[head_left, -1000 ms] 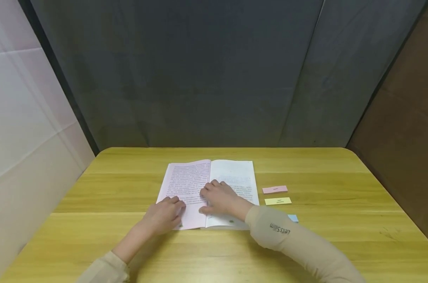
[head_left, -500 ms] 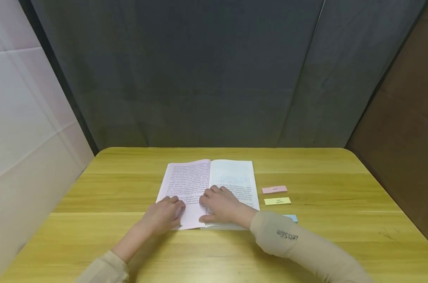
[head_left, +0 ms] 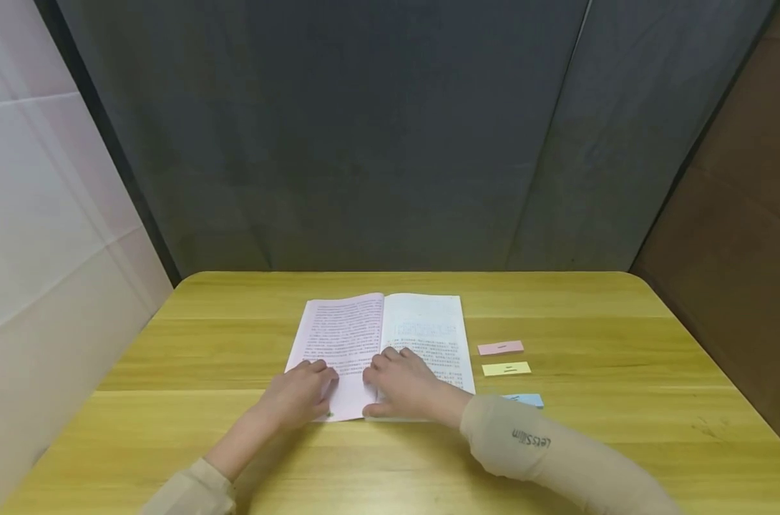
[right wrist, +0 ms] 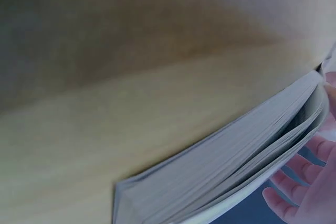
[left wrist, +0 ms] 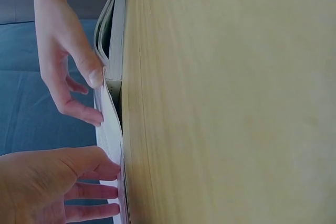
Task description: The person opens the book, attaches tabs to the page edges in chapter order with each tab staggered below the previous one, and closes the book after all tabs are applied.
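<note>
An open book (head_left: 422, 325) lies on the wooden table, with a pink left page (head_left: 345, 332) and a white right page. My left hand (head_left: 298, 395) rests on the lower left part of the pink page, fingers bent downward; in the left wrist view its fingertips (left wrist: 113, 192) touch the paper. At the lower end of the spine my right hand (head_left: 403, 385) rests across the fold, its thumb near the bottom edge. The right wrist view shows the thick page block (right wrist: 226, 166) from its lower edge, with a hand's fingers (right wrist: 289, 187) partly in view beyond it.
Right of the book lie three paper strips with dark marks: a pink strip (head_left: 501, 347), a yellow strip (head_left: 507, 369) and a blue strip (head_left: 525, 400), partly behind the right sleeve (head_left: 525, 436). A dark curtain (head_left: 390, 143) hangs behind the wooden table (head_left: 235, 300).
My right hand has slid down along the spine toward the book's bottom edge. More of the white page and of the blue strip shows. The left hand has stayed in place.
</note>
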Motion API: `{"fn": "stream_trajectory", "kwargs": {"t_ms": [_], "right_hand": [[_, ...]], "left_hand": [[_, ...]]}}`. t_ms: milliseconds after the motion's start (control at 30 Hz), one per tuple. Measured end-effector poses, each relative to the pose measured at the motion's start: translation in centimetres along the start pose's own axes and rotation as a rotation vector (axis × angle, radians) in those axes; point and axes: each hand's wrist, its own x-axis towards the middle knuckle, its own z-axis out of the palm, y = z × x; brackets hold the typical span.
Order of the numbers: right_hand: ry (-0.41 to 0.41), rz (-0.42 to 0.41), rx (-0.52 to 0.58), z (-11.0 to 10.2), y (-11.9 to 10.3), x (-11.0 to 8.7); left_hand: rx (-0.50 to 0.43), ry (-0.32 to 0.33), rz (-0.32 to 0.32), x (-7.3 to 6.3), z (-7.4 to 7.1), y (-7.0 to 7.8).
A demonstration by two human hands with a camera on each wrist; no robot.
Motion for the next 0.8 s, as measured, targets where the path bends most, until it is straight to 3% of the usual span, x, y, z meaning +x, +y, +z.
{"fn": "stream_trajectory", "kwargs": {"t_ms": [800], "right_hand": [[0.058,-0.016,0.068,0.34,-0.16,-0.75]], "left_hand": [[0.024,0.0,-0.016,-0.04,0.0,0.21]]}}
